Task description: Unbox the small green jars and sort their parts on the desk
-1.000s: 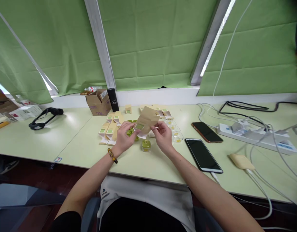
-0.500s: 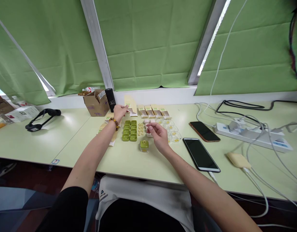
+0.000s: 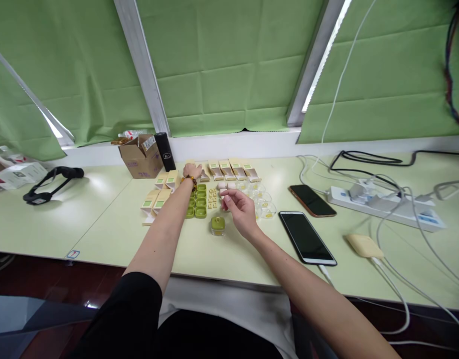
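Note:
My left hand (image 3: 192,171), a beaded bracelet at its wrist, reaches to the back row of small cardboard boxes. Its fingers are on a cream box (image 3: 205,174) at the row's left end and partly hide it. Under the left forearm are green square lids (image 3: 201,202) in two columns. My right hand (image 3: 241,209) hovers with loosely curled fingers and nothing visible in them. Close to it lie small yellow pieces (image 3: 212,198), pale pink blocks (image 3: 231,185) and clear containers (image 3: 264,203). A clear jar with a green lid (image 3: 218,226) stands in front.
More cream boxes (image 3: 161,201) stand at left, before a brown carton (image 3: 140,159) and a black cylinder (image 3: 165,151). Two phones (image 3: 307,237), a power strip (image 3: 385,207), a cream charger (image 3: 364,246) and loose cables occupy the right. A black headset-like frame (image 3: 52,185) lies far left.
My left hand has brought the raised cream box down to the left end of the back row. My right hand stays near the same spot, fingers a little more curled. The view has shifted slightly.

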Demonstrator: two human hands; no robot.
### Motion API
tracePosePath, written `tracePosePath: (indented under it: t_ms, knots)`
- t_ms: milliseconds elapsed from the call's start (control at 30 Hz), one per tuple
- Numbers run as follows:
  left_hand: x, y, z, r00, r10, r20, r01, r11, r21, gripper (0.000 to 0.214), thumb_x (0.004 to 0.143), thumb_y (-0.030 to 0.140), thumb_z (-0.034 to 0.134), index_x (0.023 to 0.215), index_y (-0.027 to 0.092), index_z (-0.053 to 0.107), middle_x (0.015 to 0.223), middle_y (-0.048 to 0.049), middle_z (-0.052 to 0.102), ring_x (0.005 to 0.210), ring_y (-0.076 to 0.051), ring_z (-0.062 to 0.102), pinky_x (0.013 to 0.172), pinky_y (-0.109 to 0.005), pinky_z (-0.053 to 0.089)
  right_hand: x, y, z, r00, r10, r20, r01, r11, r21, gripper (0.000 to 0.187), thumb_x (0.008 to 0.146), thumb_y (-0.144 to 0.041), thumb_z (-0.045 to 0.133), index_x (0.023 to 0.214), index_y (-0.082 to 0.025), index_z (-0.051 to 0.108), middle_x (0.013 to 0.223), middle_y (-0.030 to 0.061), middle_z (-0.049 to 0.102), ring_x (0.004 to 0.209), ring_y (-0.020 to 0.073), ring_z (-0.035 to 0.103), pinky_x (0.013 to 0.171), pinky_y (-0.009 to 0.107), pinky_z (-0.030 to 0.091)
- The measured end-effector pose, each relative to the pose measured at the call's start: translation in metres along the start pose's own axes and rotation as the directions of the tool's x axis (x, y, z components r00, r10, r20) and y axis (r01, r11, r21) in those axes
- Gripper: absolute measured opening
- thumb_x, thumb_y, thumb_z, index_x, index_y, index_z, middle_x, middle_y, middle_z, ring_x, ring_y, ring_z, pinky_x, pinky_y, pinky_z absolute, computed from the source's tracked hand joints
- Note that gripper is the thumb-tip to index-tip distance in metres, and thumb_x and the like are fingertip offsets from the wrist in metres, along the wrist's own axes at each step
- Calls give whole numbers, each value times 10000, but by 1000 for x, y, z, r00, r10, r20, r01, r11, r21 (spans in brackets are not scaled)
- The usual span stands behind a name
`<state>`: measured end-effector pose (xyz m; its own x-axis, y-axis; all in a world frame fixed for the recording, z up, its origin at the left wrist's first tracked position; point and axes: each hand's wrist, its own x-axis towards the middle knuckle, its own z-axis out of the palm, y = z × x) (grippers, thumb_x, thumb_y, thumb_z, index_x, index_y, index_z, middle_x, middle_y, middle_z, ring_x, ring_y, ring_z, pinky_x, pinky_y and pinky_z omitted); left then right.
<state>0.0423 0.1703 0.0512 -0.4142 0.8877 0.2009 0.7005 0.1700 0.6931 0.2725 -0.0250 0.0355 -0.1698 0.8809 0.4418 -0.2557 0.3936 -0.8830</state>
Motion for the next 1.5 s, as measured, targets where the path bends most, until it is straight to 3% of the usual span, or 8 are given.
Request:
tracePosePath:
  t_ms: [433, 633, 733, 867, 967, 1133, 1333, 1500]
  knots:
    - [-19, -12, -24, 995, 91, 42, -88, 994, -66, 212, 869, 147, 645, 1019, 89, 784, 1111, -169, 794, 1158, -277, 709, 1037, -352, 512, 5, 13, -5, 1000, 1, -23, -2, 999, -40, 307, 917, -522, 696, 996, -226, 694, 702, -11, 645, 653, 152, 594, 649, 305, 487]
    - [-76, -3, -44, 963, 256, 80, -240, 956, -168, 271, 911, 176, 623, 1143, 145, 759, 1205, -119, 776, 1102, -230, 715, 1024, -365, 545, 10, 12, -9, 994, -28, -104, 21, 997, -69, 284, 891, -486, 716, 971, -215, 691, 665, -19, 642, 623, 144, 581, 626, 294, 472]
    - [-131, -2, -68, 796, 559, 233, -524, 829, -197, 291, 928, 241, 648, 1201, 208, 741, 1170, -87, 775, 1179, -262, 665, 1099, -441, 494, 11, 11, -10, 988, -45, -147, 37, 998, -60, 263, 897, -467, 704, 975, -217, 694, 663, -22, 638, 612, 139, 573, 622, 291, 464]
    - [-199, -6, -94, 606, 641, 471, -664, 734, -144, 538, 895, 417, 759, 1401, 286, 632, 1255, -86, 736, 1303, -319, 539, 1094, -477, 457, 12, 15, -11, 983, -54, -175, 43, 997, -64, 231, 909, -431, 684, 993, -216, 695, 654, -30, 624, 600, 133, 555, 615, 284, 447]
    - [-230, -10, -91, 568, 649, 506, -729, 682, -58, 717, 803, 434, 862, 1442, 267, 582, 1263, -106, 720, 1257, -349, 531, 1044, -482, 447, 12, 17, -11, 982, -48, -182, 36, 997, -70, 227, 908, -421, 681, 1005, -215, 692, 648, -32, 619, 587, 132, 535, 597, 280, 427]
    - [-238, -12, -71, 619, 632, 466, -708, 706, -19, 437, 838, 342, 834, 1240, 222, 712, 1098, -108, 719, 1174, -344, 564, 994, -465, 453, 11, 18, -11, 983, -46, -180, 30, 995, -92, 233, 903, -427, 679, 1005, -218, 676, 645, -35, 609, 570, 131, 510, 586, 280, 413]
    - [-200, -9, -75, 758, 589, 280, -518, 804, -292, 450, 781, 455, 887, 1162, 235, 791, 1139, -99, 687, 1078, -281, 647, 1019, -442, 519, 13, 19, -12, 975, -56, -216, 47, 998, -45, 257, 905, -455, 701, 1028, -230, 674, 767, -15, 633, 609, 121, 522, 605, 277, 442]
    - [-175, -11, -70, 815, 572, 91, -451, 727, -518, 366, 867, 482, 800, 1122, 220, 813, 1112, -98, 721, 1068, -254, 678, 985, -406, 545, 14, 19, -12, 984, 174, -47, -161, 968, 195, 414, 859, -615, 759, 974, -229, 664, 758, 0, 660, 549, 122, 558, 488, 251, 401]
